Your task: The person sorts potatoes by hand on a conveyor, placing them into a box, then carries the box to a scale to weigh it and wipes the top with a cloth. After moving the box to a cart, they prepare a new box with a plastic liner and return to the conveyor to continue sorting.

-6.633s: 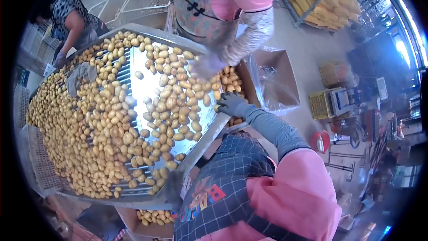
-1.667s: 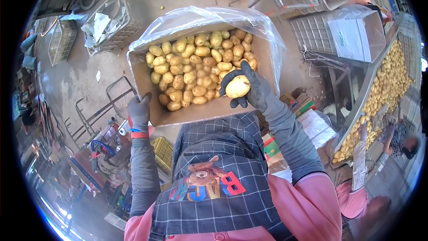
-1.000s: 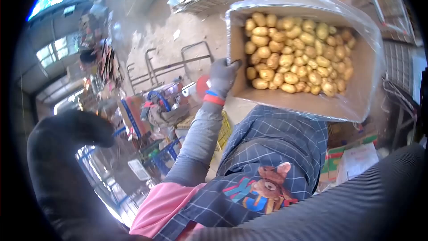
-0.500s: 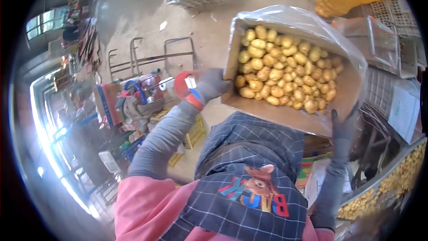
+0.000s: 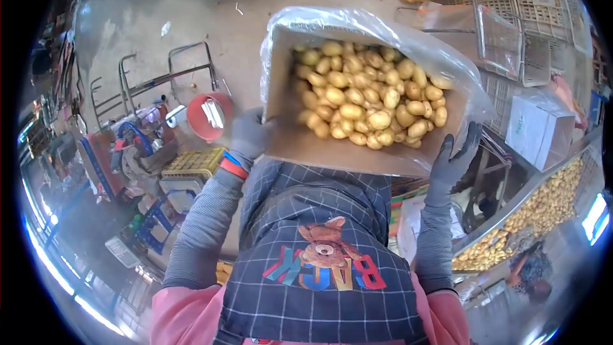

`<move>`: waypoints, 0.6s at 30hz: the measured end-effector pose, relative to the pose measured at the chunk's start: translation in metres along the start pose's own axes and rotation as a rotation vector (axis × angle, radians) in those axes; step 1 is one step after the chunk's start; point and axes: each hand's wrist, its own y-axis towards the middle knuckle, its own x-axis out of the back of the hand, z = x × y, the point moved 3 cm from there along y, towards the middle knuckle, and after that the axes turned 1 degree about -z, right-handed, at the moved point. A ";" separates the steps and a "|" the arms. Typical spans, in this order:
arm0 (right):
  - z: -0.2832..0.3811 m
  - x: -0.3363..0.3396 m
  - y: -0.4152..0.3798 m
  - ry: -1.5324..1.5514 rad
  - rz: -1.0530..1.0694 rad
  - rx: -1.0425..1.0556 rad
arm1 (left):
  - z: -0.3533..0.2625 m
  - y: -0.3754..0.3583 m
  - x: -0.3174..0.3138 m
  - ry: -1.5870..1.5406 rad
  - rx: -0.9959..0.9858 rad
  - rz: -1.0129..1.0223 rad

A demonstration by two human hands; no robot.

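Note:
A cardboard box (image 5: 345, 155) lined with clear plastic (image 5: 383, 29) sits in front of my body, full of small yellow potatoes (image 5: 367, 96). My left hand (image 5: 250, 134), in a grey glove, is closed on the box's left edge near its front corner. At the right front corner is my gloved right hand (image 5: 454, 156), its thumb and fingers apart around the corner and against the plastic. What lies under the box is hidden.
A red bucket (image 5: 207, 118) and a metal-framed trolley (image 5: 159, 80) stand to the left, above a yellow crate (image 5: 195, 163). On the right are a white carton (image 5: 539, 131), stacked crates (image 5: 543, 0) and a trough of potatoes (image 5: 523, 214). A person (image 5: 533, 275) is at lower right.
The view has swung rightward, so the box and both hands appear further left. The potatoes have shifted inside the box. My right hand's fingers show more clearly.

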 end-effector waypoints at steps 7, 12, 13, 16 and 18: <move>0.021 -0.087 0.062 0.152 0.233 0.134 | 0.022 0.009 -0.004 -0.187 0.052 -0.059; 0.149 -0.170 -0.007 -0.251 0.435 0.430 | 0.017 0.008 -0.008 -0.282 0.154 -0.038; 0.177 -0.165 -0.017 -0.262 0.710 0.523 | 0.015 0.010 -0.006 -0.287 0.135 -0.041; 0.179 -0.174 -0.066 -0.110 0.851 0.665 | 0.016 0.010 0.004 -0.248 0.085 -0.081; 0.157 -0.145 -0.077 0.201 1.070 1.059 | 0.014 0.010 0.004 -0.253 0.055 -0.095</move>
